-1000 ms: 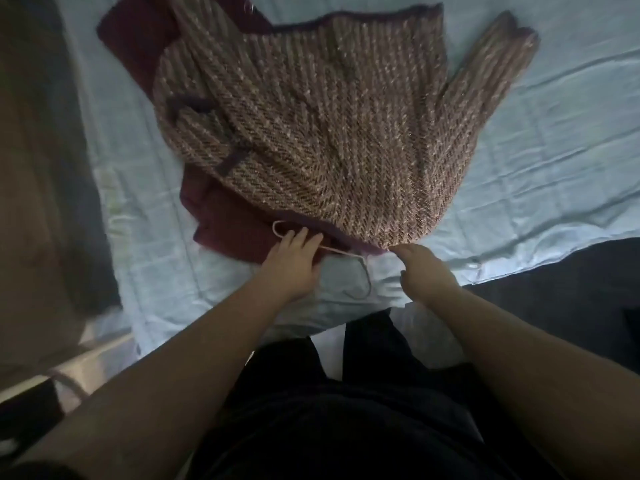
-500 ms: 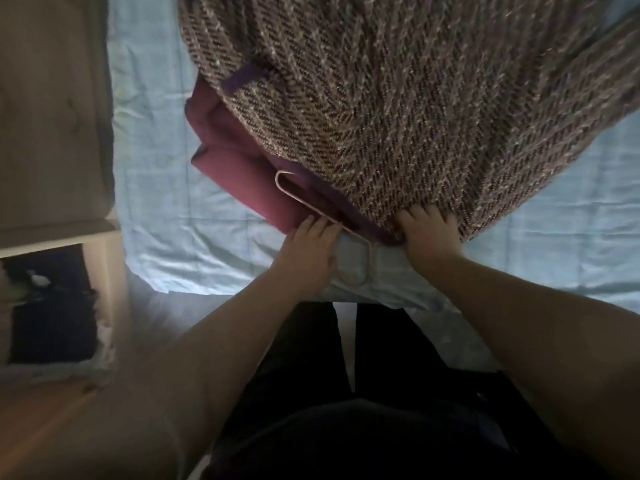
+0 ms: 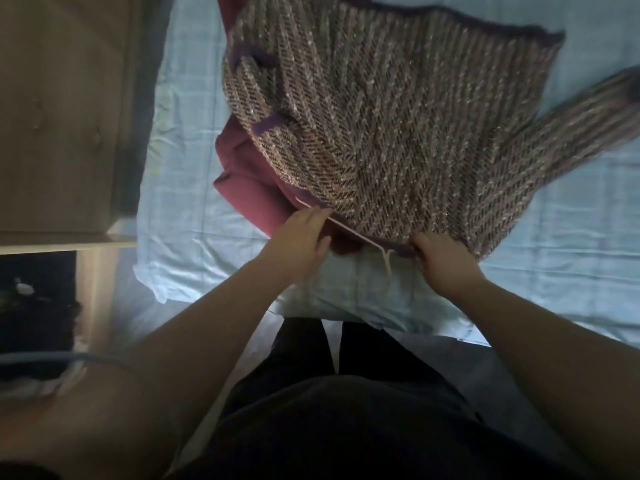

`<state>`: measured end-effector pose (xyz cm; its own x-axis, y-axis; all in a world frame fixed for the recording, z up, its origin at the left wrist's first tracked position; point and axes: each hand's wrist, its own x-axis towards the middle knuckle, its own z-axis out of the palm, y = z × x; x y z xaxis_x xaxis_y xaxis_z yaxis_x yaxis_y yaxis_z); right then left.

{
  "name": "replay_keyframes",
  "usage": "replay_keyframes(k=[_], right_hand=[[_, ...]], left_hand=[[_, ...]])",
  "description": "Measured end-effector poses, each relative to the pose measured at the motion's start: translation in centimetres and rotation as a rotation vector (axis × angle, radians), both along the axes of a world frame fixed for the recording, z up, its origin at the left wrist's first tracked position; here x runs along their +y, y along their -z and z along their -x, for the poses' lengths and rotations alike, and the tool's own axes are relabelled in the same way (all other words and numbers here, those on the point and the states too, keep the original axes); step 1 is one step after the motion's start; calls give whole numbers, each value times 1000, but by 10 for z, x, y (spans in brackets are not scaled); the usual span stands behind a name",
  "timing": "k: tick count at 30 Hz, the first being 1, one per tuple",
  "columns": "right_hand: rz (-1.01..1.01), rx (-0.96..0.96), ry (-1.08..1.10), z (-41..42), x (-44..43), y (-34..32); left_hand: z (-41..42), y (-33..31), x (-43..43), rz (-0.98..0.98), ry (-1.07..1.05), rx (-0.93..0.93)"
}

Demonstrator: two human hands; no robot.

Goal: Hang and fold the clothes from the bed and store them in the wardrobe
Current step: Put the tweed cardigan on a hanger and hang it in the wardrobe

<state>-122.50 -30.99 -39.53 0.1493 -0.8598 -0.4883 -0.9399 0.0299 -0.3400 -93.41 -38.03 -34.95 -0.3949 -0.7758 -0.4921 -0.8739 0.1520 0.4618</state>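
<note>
The left hand (image 3: 301, 237) is gripping the hanger (image 3: 349, 233), its bar slanting far-left to near-right beneath the sweater (image 3: 398, 133) edge the right hand (image 3: 445, 263) is clutching.

Most of the hanger (image 3: 349, 232) hides under the sweater (image 3: 398, 133), whose sleeve runs off the right edge. The red cloth (image 3: 249, 192) is half covered.

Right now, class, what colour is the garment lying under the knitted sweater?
The garment is maroon, seen best in the head view.
</note>
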Motion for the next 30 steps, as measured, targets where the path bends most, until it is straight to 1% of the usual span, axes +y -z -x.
replay_keyframes(k=[4,8,11,13,20,25,30], right_hand=[[95,-56,63,20,-22,-49],[227,-68,91,34,-55,-108],[302,-60,157,39,-82,-154],[336,-49,196,40,-99,-182],[440,2,210,41,-153,-274],[490,28,236,37,-181,-326],[469,55,300,36,-195,-337]], left_hand=[[-6,-34,-32,52,-49,49],[-3,-79,-68,169,-26,107],[2,-113,-93,230,-33,146],[2,-130,-107,241,-35,163],[-17,-179,-148,258,-83,209],[-38,-186,-179,222,-148,274],[-40,-174,-203,167,-94,274]])
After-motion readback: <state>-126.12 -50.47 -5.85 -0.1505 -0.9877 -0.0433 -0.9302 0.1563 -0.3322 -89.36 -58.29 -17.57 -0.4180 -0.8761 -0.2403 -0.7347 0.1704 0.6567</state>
